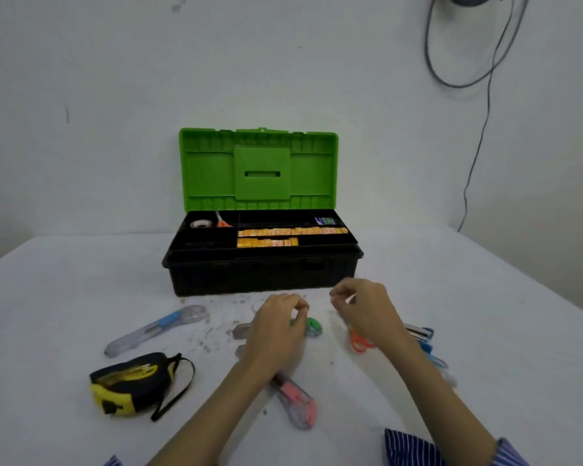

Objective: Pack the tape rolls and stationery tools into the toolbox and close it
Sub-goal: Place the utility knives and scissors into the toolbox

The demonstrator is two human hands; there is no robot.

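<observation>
1. The toolbox [261, 270] stands near the far edge of the white table [468, 314], against the wall, its green lid [258, 169] raised upright and its black base facing the person.
2. In the top tray a clear tape roll [200, 224] lies in the far-left compartment with an orange-handled tool [223, 223] just beside it; two rows of yellow-orange packets [292, 231] fill the long middle compartments, and a small blue-green packet [325, 220] sits in the far-right corner compartment.
3. The left hand [276, 331] hovers in front of the toolbox, fingers curled with thumb and fingertips drawn together; whether they pinch anything I cannot tell.
4. Just under its fingers lies a green tape dispenser [312, 326], and a greyish tool [241, 331] shows at the hand's left side.
5. The right hand [364, 307] is lifted near the toolbox's front right corner, fingers curled with tips close to the thumb; what it holds, if anything, is too blurred to tell.
6. Orange-handled scissors [359, 343] lie under the right wrist, and a blue stapler [421, 332] lies to their right, with other blue items beyond the forearm.
7. A blue utility knife [155, 329] lies to the left, at a slant; a pink utility knife [297, 401] lies toward the near edge, by the left forearm.
8. A yellow-and-black tape measure [128, 385] with a black strap rests at the near left.
</observation>
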